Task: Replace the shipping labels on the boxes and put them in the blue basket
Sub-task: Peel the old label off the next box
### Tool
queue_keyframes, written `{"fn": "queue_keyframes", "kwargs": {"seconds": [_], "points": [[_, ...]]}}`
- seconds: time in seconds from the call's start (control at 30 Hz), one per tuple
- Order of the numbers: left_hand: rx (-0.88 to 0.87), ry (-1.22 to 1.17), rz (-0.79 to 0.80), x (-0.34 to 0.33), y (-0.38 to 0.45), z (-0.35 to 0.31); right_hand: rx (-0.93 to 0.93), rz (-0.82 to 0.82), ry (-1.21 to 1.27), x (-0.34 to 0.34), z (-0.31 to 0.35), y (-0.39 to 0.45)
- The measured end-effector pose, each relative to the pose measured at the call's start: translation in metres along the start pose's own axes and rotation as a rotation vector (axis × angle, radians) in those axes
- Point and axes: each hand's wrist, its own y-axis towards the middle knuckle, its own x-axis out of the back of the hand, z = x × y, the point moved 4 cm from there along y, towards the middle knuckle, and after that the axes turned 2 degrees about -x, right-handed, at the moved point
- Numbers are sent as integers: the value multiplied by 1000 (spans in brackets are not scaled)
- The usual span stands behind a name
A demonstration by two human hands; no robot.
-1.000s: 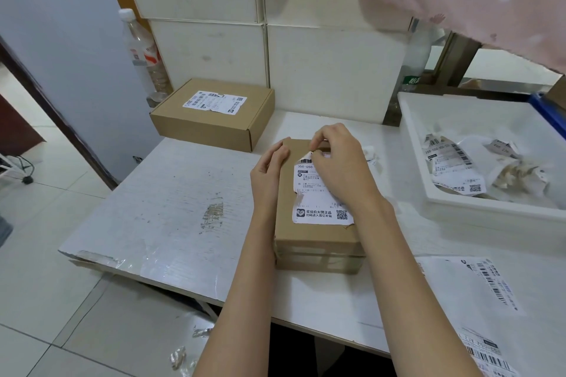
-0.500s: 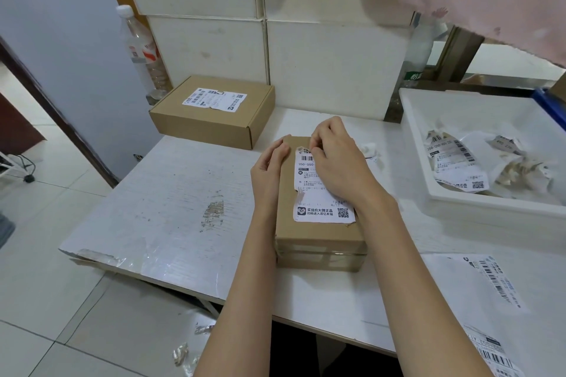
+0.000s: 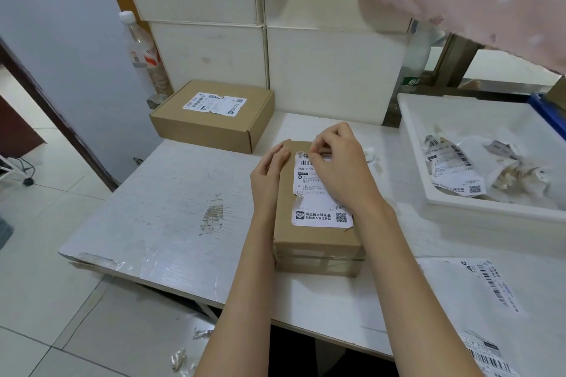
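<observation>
Right grip [image 3: 338, 162] still on label [image 3: 318, 196]

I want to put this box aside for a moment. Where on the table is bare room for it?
The widest bare patch lies left of the box in hand, in front of the second box. A narrower strip runs along the wall behind. The right is crowded: white tray of torn labels, label sheets near the front.
</observation>
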Motion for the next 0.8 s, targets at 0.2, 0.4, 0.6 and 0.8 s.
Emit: {"fn": "queue_keyframes", "kwargs": {"seconds": [0.2,0.4,0.6,0.8], "points": [[5,3,-15,0,-1,0,-16,48,-50,0,3,2],[5,-14,8,0,0,1,-41,32,-12,-1,2,2],[3,-16,10,1,0,2,59,126,-94,-2,9,-2],[10,24,-1,2,3,4,89,112,-143,-4,8,-3]]}}
